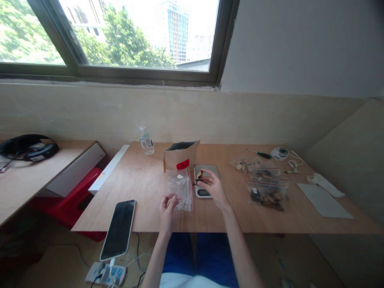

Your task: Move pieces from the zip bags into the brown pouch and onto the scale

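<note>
My left hand (168, 203) is closed on the near left part of a clear zip bag (183, 188) with a red seal line. The bag looks empty apart from a small white label. In a pinch, my right hand (214, 186) holds brown dried slices (200, 174) above a kitchen scale (207, 168). The hand and the slices hide part of the scale's platform. What the display reads is too small to tell. Just behind the clear bag stands a brown paper pouch (172, 161), its top open and a red patch on its front.
Filled zip bags (267, 196) lie on the right, near a green screwdriver (264, 155), a white camera (279, 153) and a white sheet (324, 202). A plastic bottle (147, 143) stands at the back left. A phone (118, 228) overhangs the table's front edge, with a cable attached.
</note>
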Demonstrator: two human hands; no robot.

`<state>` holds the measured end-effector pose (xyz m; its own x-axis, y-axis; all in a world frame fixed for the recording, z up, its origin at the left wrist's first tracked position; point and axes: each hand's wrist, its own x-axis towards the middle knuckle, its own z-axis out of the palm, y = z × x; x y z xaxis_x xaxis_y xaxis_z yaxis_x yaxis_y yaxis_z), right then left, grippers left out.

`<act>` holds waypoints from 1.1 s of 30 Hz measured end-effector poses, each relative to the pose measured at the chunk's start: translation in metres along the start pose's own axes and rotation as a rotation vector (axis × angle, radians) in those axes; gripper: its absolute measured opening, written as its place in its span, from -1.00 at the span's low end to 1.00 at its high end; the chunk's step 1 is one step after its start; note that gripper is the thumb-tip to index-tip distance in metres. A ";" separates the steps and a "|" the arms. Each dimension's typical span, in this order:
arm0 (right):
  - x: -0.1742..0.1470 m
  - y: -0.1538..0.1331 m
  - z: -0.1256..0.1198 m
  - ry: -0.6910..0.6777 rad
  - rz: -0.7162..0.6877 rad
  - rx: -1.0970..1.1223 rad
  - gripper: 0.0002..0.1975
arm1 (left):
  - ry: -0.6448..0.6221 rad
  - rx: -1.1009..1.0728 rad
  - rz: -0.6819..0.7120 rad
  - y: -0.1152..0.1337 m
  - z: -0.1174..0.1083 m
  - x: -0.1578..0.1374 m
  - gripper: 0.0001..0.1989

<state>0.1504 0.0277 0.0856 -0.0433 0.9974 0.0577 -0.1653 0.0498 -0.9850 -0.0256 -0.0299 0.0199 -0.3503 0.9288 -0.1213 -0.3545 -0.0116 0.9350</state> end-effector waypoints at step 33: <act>0.007 0.025 0.043 0.080 0.044 -0.322 -0.58 | -0.111 0.055 0.055 0.004 -0.001 -0.009 -0.76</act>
<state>0.1039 0.0333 0.0679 0.0362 0.9993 0.0131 0.1555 0.0074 -0.9878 -0.0246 -0.0386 0.0243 -0.2685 0.9627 -0.0342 -0.2882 -0.0464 0.9564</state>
